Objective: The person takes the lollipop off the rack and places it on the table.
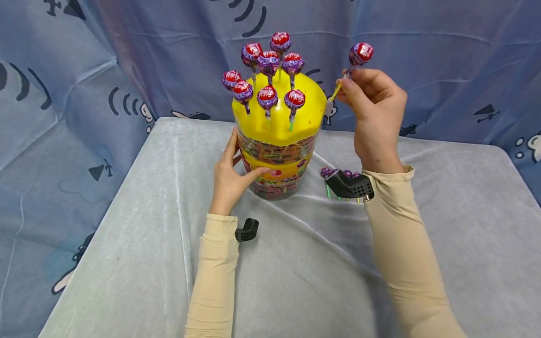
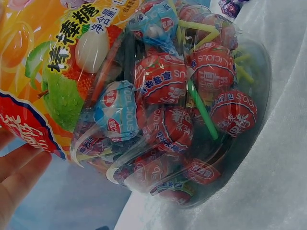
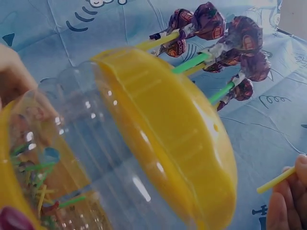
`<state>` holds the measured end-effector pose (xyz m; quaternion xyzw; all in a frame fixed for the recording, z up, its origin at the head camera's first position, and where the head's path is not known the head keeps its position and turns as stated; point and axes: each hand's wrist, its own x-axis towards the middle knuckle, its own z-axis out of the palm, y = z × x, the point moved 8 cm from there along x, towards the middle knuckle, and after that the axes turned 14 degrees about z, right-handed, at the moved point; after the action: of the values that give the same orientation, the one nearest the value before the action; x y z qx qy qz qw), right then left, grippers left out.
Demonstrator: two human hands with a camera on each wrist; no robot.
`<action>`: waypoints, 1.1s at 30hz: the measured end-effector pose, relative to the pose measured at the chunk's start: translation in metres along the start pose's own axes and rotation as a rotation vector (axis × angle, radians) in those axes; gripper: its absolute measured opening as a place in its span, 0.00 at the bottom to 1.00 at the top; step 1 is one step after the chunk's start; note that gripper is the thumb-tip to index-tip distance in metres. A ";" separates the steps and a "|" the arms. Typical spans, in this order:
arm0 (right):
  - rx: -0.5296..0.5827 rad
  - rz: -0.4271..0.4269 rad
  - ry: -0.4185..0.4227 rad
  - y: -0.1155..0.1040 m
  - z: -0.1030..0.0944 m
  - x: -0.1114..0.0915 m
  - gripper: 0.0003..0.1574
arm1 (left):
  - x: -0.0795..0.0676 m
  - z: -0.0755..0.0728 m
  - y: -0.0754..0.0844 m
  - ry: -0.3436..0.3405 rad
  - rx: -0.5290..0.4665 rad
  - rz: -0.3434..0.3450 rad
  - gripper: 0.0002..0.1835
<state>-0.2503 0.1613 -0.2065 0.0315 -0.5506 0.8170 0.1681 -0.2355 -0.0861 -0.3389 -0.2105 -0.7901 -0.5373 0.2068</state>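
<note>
A clear plastic lollipop jar (image 1: 276,171) with an orange label and yellow lid (image 1: 308,101) stands on the table. Several purple-and-red wrapped lollipops (image 1: 267,97) stick up from the lid. My left hand (image 1: 228,180) grips the jar's left side, thumb across the front. In the left wrist view, wrapped candies (image 2: 163,79) show through the jar wall. Right of the lid, my right hand (image 1: 376,103) pinches another lollipop (image 1: 361,54) by its stick, candy end up. The yellow stick's lower end (image 3: 276,179) is apart from the lid in the right wrist view.
More lollipops (image 1: 324,172) lie on the grey cloth-covered table (image 1: 139,244) right of the jar, partly hidden behind the right wrist camera (image 1: 348,185). A blue patterned curtain (image 1: 181,61) hangs behind the table and along its left side.
</note>
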 end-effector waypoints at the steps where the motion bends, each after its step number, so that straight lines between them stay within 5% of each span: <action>1: -0.012 -0.017 -0.002 -0.001 -0.002 -0.002 0.02 | 0.000 0.000 0.000 0.001 0.000 0.001 0.54; 33: 0.057 0.089 0.102 0.043 -0.087 -0.045 0.02 | 0.000 0.000 0.000 0.003 -0.003 0.004 0.54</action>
<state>-0.2095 0.2149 -0.2897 -0.0301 -0.5187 0.8396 0.1585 -0.2357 -0.0860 -0.3386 -0.2117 -0.7885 -0.5384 0.2086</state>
